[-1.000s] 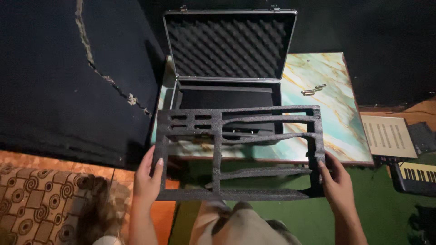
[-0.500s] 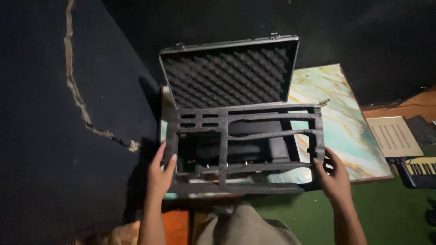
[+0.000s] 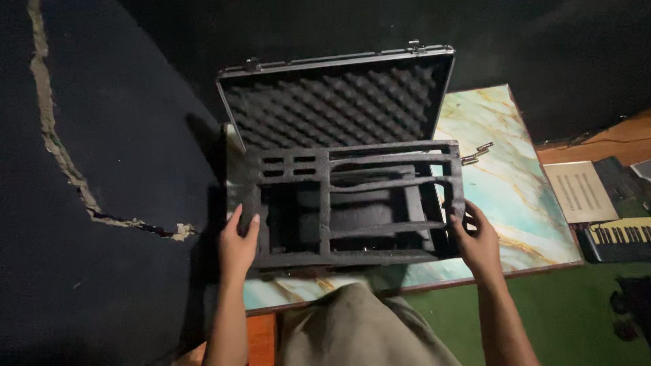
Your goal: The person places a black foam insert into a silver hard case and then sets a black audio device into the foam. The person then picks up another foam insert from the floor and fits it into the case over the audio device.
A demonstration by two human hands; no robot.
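Note:
A black foam insert (image 3: pixel 352 203) with several cut-out slots hangs just over the base of an open metal-edged case (image 3: pixel 336 68). My left hand (image 3: pixel 237 245) grips the insert's left edge, thumb on top. My right hand (image 3: pixel 478 240) grips its right edge. The case lid stands upright behind, lined with egg-crate foam (image 3: pixel 339 108). The case base is mostly hidden under the insert.
The case sits on a marbled green-and-white tabletop (image 3: pixel 515 196) with a small metal piece (image 3: pixel 475 154) lying on it. A dark cracked wall (image 3: pixel 88 169) is at left. A keyboard (image 3: pixel 620 237) and a flat grey device (image 3: pixel 580 190) lie at right on green floor.
Both hands have moved the foam insert forward and down, from in front of the case to over its base. The view has shifted left and closer.

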